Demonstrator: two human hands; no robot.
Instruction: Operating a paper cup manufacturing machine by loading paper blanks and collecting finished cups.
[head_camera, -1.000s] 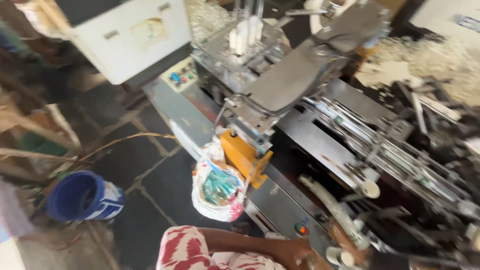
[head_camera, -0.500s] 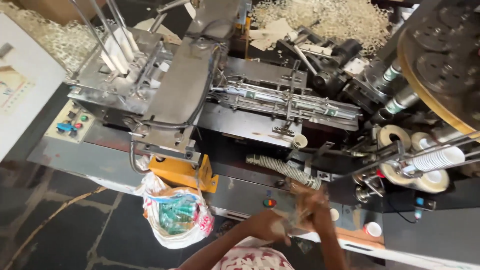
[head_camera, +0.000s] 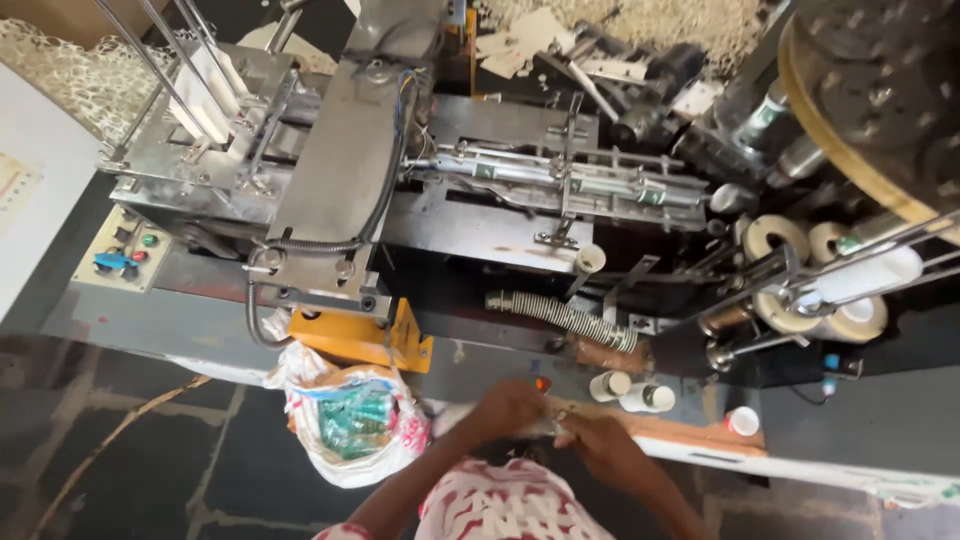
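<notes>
Hands, left (head_camera: 505, 410) and right (head_camera: 600, 445), grip unclear, meet by small cups (head_camera: 632, 390), plastic bag (head_camera: 350, 425) hanging leftward.

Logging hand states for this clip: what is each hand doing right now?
Left hand: curled on something pale at the machine's edge; cannot tell what.
Right hand: same, grip unclear.

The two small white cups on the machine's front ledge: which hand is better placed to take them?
Right, probably. The right hand lies just below the white cups, nothing between them. The left hand sits farther off, toward the plastic bag, and would have to cross the right hand.
</notes>
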